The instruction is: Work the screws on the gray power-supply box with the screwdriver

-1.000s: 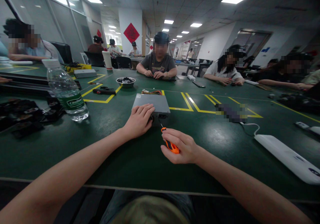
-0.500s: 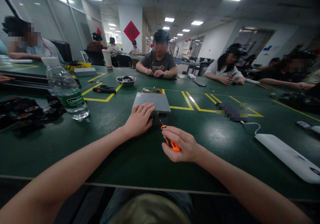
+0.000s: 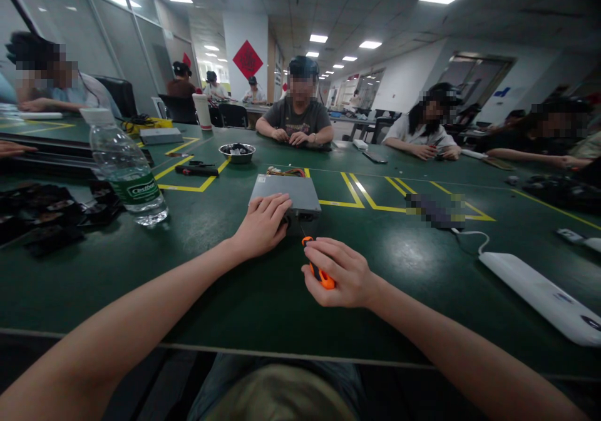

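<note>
A grey metal computer power supply (image 3: pixel 300 191) lies on the green table in front of me, its coloured wires (image 3: pixel 287 172) bunched at the far side. Across its left front corner rests my left hand (image 3: pixel 267 221), fingers laid over the top and pressed together, the thumb largely hidden at the front. In my right hand (image 3: pixel 340 272) is a screwdriver with an orange and black handle (image 3: pixel 322 276). Its thin shaft points up and away at the front face of the power supply, near the socket; whether the tip sits in a screw I cannot tell.
A water bottle (image 3: pixel 134 174) stands left, beside dark parts (image 3: pixel 56 211). Farther off are a metal bowl (image 3: pixel 237 152) of small pieces and a black tool (image 3: pixel 197 169). To the right lie a phone (image 3: pixel 434 209) and a white power bank (image 3: pixel 535 293). Several people sit around.
My right hand and the screwdriver handle have shifted very slightly down and left, the fingers repositioned a little. My left hand and the power supply stay in place.
</note>
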Demonstrator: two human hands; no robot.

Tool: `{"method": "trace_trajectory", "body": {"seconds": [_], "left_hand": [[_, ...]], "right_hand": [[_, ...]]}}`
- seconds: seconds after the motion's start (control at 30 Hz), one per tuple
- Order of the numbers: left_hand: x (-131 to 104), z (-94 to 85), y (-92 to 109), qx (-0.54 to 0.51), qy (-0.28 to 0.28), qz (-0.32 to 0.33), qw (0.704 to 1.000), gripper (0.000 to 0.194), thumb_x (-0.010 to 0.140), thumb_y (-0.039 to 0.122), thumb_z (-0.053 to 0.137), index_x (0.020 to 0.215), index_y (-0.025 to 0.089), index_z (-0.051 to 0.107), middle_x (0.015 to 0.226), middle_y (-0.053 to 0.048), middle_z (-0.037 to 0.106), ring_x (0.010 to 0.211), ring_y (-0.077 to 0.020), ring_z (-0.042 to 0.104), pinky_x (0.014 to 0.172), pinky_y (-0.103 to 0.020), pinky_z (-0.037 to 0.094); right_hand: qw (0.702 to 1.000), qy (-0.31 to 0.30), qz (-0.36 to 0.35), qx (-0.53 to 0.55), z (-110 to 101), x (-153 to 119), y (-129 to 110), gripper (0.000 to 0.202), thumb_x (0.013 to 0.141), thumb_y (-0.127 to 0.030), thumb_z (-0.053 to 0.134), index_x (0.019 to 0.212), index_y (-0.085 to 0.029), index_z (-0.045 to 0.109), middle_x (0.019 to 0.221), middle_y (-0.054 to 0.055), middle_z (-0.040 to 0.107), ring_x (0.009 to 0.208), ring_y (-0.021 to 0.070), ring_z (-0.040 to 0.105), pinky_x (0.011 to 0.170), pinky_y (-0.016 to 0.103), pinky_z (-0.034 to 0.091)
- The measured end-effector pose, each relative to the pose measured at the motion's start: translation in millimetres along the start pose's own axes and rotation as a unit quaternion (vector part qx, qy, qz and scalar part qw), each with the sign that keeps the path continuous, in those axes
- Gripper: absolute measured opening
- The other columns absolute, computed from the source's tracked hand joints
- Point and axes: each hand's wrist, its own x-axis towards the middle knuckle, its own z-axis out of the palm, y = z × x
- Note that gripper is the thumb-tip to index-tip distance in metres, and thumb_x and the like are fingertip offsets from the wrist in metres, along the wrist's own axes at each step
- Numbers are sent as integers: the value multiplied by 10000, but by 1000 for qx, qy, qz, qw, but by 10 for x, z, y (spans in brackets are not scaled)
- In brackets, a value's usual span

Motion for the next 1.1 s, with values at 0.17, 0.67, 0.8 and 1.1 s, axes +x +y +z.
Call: {"method": "trace_trajectory", "body": {"seconds": [0.17,0.67,0.8,1.1], "left_hand": [[-3,11,-7,-1,5,0,1000,424,845,230,427,1265,171,408,1344,-114,449,1239,-257,386,975,-429,283],[-5,28,-14,4,3,-2,1000,427,839,223,435,1261,165,410,1344,-115,451,1247,-254,381,979,-428,285],[-12,28,-22,5,4,1,1000,418,844,238,433,1255,161,409,1344,-112,451,1243,-252,384,977,-423,284],[34,37,79,-11,46,-59,997,298,849,266,453,1134,180,473,1249,-86,531,1174,-232,441,956,-414,284]], "right_hand": [[999,-32,-41,-16,-12,-41,-4,140,739,-146,577,861,-209,549,930,34,598,946,172,598,776,298,567],[998,-33,-41,20,-89,-78,80,184,776,-82,526,928,-172,475,1083,104,543,1103,211,528,800,358,559],[998,-43,-27,-29,-69,-79,69,193,755,-121,587,895,-227,505,1022,47,567,1052,195,545,762,325,564],[998,-54,-28,0,-64,-111,64,208,742,-89,590,918,-155,502,1056,121,530,1057,237,541,804,372,551]]}}
